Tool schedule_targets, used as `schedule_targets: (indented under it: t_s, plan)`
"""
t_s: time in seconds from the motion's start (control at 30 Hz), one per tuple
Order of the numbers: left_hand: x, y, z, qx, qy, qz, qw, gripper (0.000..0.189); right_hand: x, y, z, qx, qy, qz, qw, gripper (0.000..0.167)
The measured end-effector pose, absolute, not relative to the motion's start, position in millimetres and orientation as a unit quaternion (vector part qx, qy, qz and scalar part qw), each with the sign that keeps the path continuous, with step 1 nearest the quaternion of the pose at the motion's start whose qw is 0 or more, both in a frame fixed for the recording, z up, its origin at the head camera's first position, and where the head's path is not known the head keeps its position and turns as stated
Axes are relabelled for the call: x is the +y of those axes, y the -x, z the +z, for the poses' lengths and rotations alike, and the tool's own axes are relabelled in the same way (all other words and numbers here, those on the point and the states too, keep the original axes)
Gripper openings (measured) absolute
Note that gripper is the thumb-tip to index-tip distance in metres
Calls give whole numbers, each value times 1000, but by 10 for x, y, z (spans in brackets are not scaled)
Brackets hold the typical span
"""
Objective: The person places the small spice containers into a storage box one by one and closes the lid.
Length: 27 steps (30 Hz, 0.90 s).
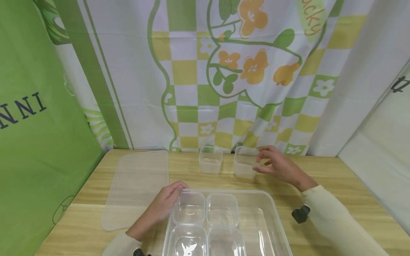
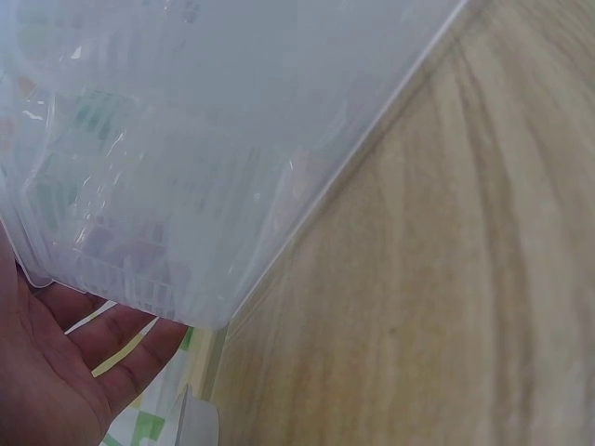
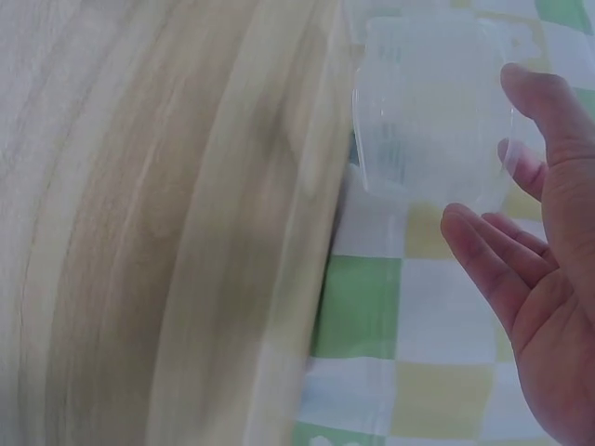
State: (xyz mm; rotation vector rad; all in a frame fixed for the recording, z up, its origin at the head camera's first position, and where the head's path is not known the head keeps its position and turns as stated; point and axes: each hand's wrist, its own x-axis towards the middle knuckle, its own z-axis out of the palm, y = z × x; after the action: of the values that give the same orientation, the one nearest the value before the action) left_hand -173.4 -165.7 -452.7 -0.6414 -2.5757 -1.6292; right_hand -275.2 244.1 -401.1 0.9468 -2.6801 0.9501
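Note:
A large clear plastic box point(image 1: 272, 213) stands at the front of the table with several small clear tubs point(image 1: 222, 209) inside its left part. My left hand point(image 1: 168, 199) holds the box's far left corner at the rim; in the left wrist view its fingers point(image 2: 139, 367) lie against the outer wall. At the back of the table, my right hand point(image 1: 277, 165) is at the right side of a small empty tub point(image 1: 245, 165). In the right wrist view, thumb and fingers point(image 3: 483, 251) are spread beside that tub. A second small tub point(image 1: 210, 163) stands to its left.
A flat translucent lid point(image 1: 137, 188) lies on the wooden table point(image 1: 323, 185) left of the box. A patterned curtain point(image 1: 192, 89) hangs right behind the table's back edge. Green cloth point(image 1: 38, 142) hangs on the left, white cloth point(image 1: 378, 142) on the right.

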Motion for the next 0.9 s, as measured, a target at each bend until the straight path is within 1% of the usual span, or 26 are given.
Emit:
schedule_targets:
  t_s: [0.27, 0.57, 0.73, 0.9]
  plan:
    - [-1658, 1733, -4526, -826, 210, -522, 16, 31, 2481, 2620, -3875, -887, -336, 291, 128, 22]
    - [-1661, 1734, -4527, -829, 212, -517, 20, 32, 2533, 2441, -3699, -869, -371, 260, 198, 33]
    - [-1665, 1735, -4531, -831, 211, -514, 19, 32, 2545, 2330, -3613, -862, -387, 251, 211, 36]
    - [-1659, 1730, -4523, -833, 209, -512, 18, 32, 2561, 2181, -3536, -861, -384, 259, 212, 39]
